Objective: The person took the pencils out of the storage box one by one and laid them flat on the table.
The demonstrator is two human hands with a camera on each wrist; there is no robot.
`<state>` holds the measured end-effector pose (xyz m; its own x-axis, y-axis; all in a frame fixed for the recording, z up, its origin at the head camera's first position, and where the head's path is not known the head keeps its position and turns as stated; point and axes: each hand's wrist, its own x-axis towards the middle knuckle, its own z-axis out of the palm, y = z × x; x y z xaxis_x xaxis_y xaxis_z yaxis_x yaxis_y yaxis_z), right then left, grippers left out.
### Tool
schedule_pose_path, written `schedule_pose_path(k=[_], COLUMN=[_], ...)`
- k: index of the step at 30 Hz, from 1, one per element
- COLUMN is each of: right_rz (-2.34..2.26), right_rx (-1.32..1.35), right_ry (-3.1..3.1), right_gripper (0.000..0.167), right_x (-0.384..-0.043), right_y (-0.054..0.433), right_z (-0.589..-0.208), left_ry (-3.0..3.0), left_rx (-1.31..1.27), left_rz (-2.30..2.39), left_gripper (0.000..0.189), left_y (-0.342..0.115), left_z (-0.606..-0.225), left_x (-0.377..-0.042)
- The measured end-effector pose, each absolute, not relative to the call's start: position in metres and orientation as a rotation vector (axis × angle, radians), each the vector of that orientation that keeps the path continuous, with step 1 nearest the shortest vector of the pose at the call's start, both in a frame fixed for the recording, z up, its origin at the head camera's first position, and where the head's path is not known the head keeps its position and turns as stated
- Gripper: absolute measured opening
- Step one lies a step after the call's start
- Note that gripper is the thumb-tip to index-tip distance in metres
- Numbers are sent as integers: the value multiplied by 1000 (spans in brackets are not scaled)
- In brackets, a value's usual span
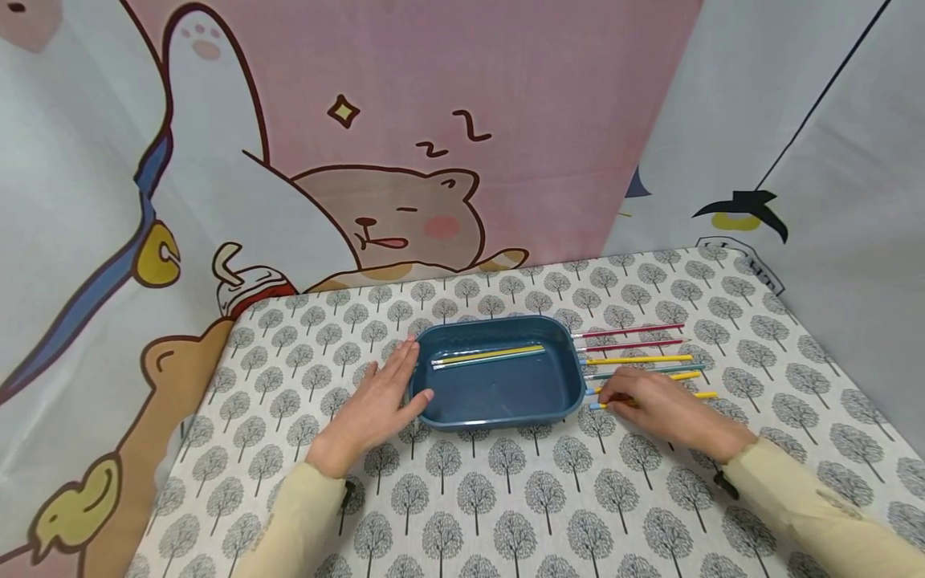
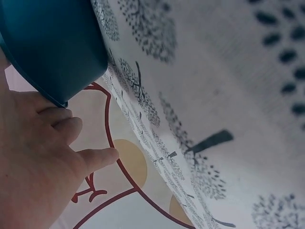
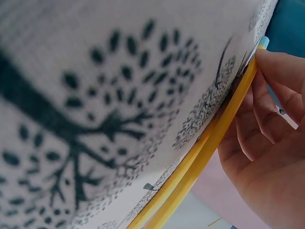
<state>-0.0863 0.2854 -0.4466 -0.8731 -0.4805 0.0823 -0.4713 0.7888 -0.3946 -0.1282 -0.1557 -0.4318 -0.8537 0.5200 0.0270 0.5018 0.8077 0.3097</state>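
A dark blue rectangular tub [image 1: 499,401] sits at the middle of the table, with a yellow pencil [image 1: 499,353] and a green pencil [image 1: 491,359] lying inside. My left hand [image 1: 376,409] rests at the tub's left end, fingers extended along the rim and thumb over the edge. To the right of the tub, my right hand [image 1: 654,405] pinches the nearest yellow pencil [image 3: 219,129] close to its light blue end, between thumb and fingers. Another yellow pencil [image 3: 178,169] lies right beside it.
Farther back in the row lie two red pencils [image 1: 636,330], a yellow pencil [image 1: 639,360] and a green pencil [image 1: 675,368], their ends toward the tub. A tree-print cloth [image 1: 477,498] covers the table. Cartoon-printed curtains [image 1: 564,120] rise behind and at the sides.
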Motion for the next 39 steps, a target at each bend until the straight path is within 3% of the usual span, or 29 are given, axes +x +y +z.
schedule_pose_path(k=[39], right_rz=[-647], right_rx=[-813], right_ry=[2948], right_gripper=[19], right_x=[-83], right_y=[286], right_z=[-444], left_ry=[2936], left_rx=[810], left_rz=[519], left_gripper=[79], left_y=[-154], left_z=[-434], left_x=[-127])
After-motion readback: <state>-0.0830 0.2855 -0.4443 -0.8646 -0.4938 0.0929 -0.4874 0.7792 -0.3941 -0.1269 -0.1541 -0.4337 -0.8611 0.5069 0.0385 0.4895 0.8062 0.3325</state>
